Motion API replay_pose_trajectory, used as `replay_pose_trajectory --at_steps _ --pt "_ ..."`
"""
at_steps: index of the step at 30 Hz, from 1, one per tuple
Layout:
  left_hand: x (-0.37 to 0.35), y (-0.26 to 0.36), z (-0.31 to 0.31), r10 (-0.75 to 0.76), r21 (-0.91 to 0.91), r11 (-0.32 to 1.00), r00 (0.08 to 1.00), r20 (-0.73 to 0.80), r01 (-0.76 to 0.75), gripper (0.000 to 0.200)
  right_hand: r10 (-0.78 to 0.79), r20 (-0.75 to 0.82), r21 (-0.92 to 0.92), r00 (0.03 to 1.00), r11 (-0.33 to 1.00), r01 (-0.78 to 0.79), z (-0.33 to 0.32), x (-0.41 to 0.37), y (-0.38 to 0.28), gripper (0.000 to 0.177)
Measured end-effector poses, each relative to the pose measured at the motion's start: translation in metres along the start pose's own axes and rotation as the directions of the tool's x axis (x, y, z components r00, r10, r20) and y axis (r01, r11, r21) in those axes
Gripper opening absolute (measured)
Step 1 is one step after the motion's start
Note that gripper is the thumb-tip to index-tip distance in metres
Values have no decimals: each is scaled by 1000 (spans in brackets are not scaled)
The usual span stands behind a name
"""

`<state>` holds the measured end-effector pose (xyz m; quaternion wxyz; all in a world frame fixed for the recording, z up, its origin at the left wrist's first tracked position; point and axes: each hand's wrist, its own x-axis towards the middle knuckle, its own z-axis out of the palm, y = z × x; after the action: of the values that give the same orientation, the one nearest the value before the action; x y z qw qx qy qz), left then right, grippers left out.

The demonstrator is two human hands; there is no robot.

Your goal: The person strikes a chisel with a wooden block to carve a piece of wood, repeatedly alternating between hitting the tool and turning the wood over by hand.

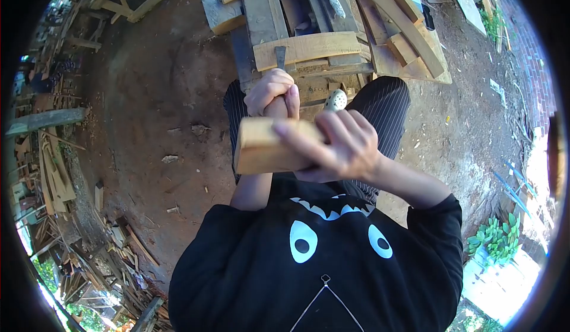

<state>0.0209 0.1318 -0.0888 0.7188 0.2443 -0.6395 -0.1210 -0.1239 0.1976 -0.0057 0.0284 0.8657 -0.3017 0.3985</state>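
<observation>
My left hand (pixel 270 91) is wrapped round a chisel (pixel 281 54). Its flat blade rests against the face of a curved wooden piece (pixel 326 47), which lies across the near end of the workbench. In my right hand (pixel 347 142) is a thick wooden block (pixel 270 148), gripped at one end with the thumb along its top. The block is close behind the left hand and overlaps the lower part of the chisel handle in this view. The block and right hand are slightly smeared by motion.
A tool with a wrapped handle (pixel 333 0) lies on the bench boards (pixel 261 14). Curved wooden pieces (pixel 395 17) rest at the right. A white shoe with holes (pixel 336 100) shows below the bench. Wood scraps (pixel 98 272) are heaped at the left.
</observation>
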Motion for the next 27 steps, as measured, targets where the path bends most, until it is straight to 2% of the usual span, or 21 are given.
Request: replay_pose_trajectory --at_steps 1,2,4,6,7,10,11,12,14,16,19,22,25,27 --pt "4 -9 3 88 -98 991 995 -40 -91 12 -82 -67 30 994 996 84 -2 0 0 51" --pt "3 -6 4 63 -65 996 997 -37 -66 13 -155 -128 62 980 985 164 -4 -4 -2 59" --pt "6 -7 5 37 -51 998 999 -29 -39 15 -138 -124 33 983 989 143 -3 -5 0 81" --pt "12 2 3 -57 -25 998 998 32 57 16 86 63 -1 994 996 -86 -5 3 -1 88" --pt "14 4 3 -88 4 996 996 32 88 18 92 54 -41 994 995 -90 -10 6 -4 92" --pt "22 -13 5 -47 -69 997 998 -35 45 18 102 77 130 992 985 -112 -22 11 -1 95" --pt "26 -16 -3 -96 -42 994 994 55 99 14 103 102 142 989 983 -117 -27 9 -1 96" --pt "31 -30 -2 -131 -54 990 991 -17 130 16 139 103 198 985 968 -157 -29 6 0 98" --pt "61 -33 2 -411 -286 888 901 -140 360 20 196 149 292 969 928 -232 -30 -6 2 102" --pt "92 -48 -1 -469 -354 845 873 -135 400 20 250 181 331 951 895 -298 -30 -18 1 102" --pt "123 -63 2 -511 -339 837 835 -205 430 21 337 166 340 927 863 -375 -24 -32 2 99" --pt "133 -55 6 -527 -201 846 832 -175 494 24 442 263 315 858 801 -509 -25 -46 3 108" --pt "123 -41 11 -535 -199 838 836 -118 508 25 511 248 346 823 747 -568 -21 -56 5 108" --pt "111 -31 15 -549 -250 825 824 -138 507 25 536 223 351 814 735 -580 -20 -61 7 108"
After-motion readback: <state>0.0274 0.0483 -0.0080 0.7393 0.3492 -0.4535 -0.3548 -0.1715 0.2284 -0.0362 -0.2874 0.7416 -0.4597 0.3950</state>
